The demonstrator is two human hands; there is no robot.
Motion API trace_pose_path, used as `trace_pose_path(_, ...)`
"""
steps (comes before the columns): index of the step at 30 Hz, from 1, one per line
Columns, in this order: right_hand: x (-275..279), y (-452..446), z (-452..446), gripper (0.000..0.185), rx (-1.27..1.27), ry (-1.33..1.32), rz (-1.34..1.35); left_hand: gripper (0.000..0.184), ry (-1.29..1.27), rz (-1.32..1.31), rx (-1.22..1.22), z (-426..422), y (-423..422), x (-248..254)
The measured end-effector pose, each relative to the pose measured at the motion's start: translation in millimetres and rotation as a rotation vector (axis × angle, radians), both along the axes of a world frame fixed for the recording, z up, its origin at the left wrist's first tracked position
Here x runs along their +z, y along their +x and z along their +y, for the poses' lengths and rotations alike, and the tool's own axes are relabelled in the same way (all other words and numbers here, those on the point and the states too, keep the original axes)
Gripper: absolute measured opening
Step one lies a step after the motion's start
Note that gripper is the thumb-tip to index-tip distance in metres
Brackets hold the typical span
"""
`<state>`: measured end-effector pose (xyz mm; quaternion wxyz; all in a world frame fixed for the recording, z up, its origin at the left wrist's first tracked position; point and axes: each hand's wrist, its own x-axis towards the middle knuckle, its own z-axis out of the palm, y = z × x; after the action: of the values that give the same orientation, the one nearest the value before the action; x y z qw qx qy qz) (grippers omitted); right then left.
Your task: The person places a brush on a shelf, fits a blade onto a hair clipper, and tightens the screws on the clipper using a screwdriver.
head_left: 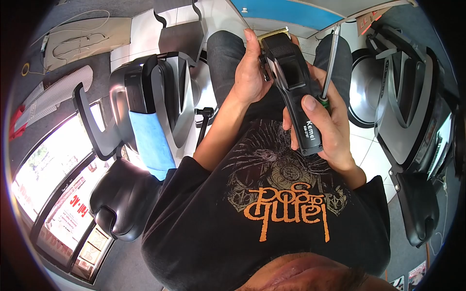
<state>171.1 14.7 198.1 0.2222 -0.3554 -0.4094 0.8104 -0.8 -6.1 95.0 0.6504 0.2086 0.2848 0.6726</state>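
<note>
A black hair clipper [291,72] marked Kemei, with a gold-coloured toothed blade [274,33] at its top end, is held tilted above my lap. My left hand [251,72] grips the head end from the side, its thumb pointing up beside the blade and its other fingers partly hidden behind the clipper. Around the lower body closes my right hand [327,123], thumb across the front near the lettering. That same hand also keeps a screwdriver [332,63] against the clipper's side, its long shaft pointing up and away; a green part shows at the fingers, and the rest of the handle is hidden.
Black-and-silver barber chairs stand on both sides, the left [141,87] with a blue towel [153,140] over it, the right [403,106] close to my arm. A blue-fronted cabinet [291,12] is ahead. Cardboard [82,43] with a cable lies at upper left.
</note>
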Motion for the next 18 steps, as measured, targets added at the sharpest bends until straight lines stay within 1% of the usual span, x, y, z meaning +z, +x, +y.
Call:
trace_pose_path(8, -0.8, -1.3, 0.3, 0.069, -0.001, -0.003, -0.001, 0.086, 0.016, -0.005, -0.025, -0.2, -3.1, -2.1)
trace_pose_path(13, -3.0, -0.3, 1.7, 0.068, -0.001, -0.008, -0.04, 0.083, -0.035, 0.077, -0.007, 2.4, -1.2, 7.0)
trace_pose_path(14, -4.7, -0.9, 1.6, 0.068, -0.022, 0.025, -0.041, 0.082, -0.056, 0.099, -0.007, 2.3, -0.1, 10.5)
trace_pose_path(16, -12.8, -2.6, 0.8, 0.069, -0.069, 0.093, -0.043, 0.075, -0.208, 0.104, 0.115, -1.4, 8.7, 22.3)
trace_pose_path(18, -36.2, -2.9, 0.9, 0.07, -0.113, 0.52, -0.197, 0.069, -0.275, 0.114, 0.142, -5.5, 15.2, 34.6)
